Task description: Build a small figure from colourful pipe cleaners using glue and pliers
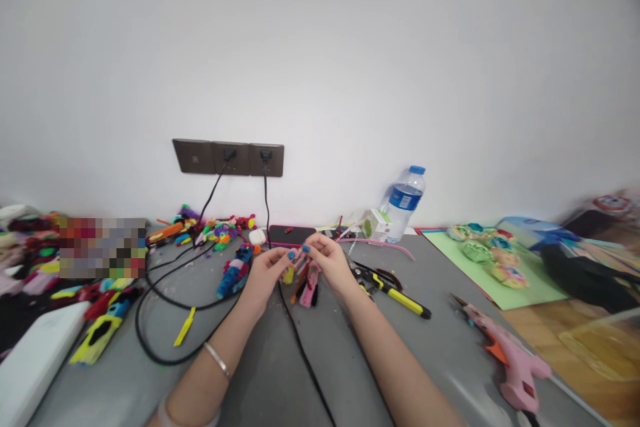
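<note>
My left hand [269, 272] and my right hand [327, 261] meet over the middle of the grey table, fingers closed in a pinch. Between the fingertips is a small pink piece [299, 257], too small and blurred to name. Just below the hands lies a fuzzy pink pipe-cleaner bundle [309, 285] with orange and dark strands. A blue and red fuzzy figure [233, 277] lies left of my left hand. Yellow-handled pliers [403, 297] rest to the right of my right wrist, partly hidden near it.
A pink glue gun [520, 367] lies at right. A water bottle [406, 203] and a phone [290, 235] are by the wall. Black cables [150, 340] loop across the table. Several pipe-cleaner figures [103, 333] and a white box [45, 360] are at left; green paper [450, 260] at right.
</note>
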Action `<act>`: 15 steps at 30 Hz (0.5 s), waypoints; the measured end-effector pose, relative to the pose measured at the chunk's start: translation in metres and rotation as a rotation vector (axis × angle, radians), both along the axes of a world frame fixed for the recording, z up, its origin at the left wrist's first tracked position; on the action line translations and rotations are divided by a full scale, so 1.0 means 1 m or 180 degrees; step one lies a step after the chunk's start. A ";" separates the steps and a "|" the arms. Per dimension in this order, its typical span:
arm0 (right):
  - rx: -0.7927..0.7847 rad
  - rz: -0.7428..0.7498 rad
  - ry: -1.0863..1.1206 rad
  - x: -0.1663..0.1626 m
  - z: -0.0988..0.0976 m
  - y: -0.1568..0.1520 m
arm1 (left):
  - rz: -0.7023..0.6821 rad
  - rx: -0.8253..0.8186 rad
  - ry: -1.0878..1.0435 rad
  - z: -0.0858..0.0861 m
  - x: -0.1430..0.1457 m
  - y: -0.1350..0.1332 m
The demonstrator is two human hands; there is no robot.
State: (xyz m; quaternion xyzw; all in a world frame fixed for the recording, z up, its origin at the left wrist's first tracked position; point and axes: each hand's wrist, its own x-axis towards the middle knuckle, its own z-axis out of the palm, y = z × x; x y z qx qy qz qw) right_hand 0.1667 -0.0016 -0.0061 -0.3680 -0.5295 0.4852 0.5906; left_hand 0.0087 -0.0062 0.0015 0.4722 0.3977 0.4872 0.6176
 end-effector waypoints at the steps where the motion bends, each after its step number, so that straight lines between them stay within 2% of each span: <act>1: -0.0014 0.0003 0.0050 0.000 0.000 0.000 | 0.0067 -0.0084 -0.0139 -0.001 0.000 0.000; 7: 0.0032 0.0261 0.0004 -0.003 0.001 -0.001 | 0.0125 -0.0387 -0.0706 -0.001 0.003 0.000; 11: 0.0147 0.0257 -0.0069 -0.005 0.000 -0.002 | 0.0093 -0.0398 -0.0713 -0.001 0.003 -0.001; 15: 0.0148 0.0175 -0.0157 -0.004 0.000 -0.001 | -0.0120 -0.0351 -0.0570 0.001 0.001 -0.001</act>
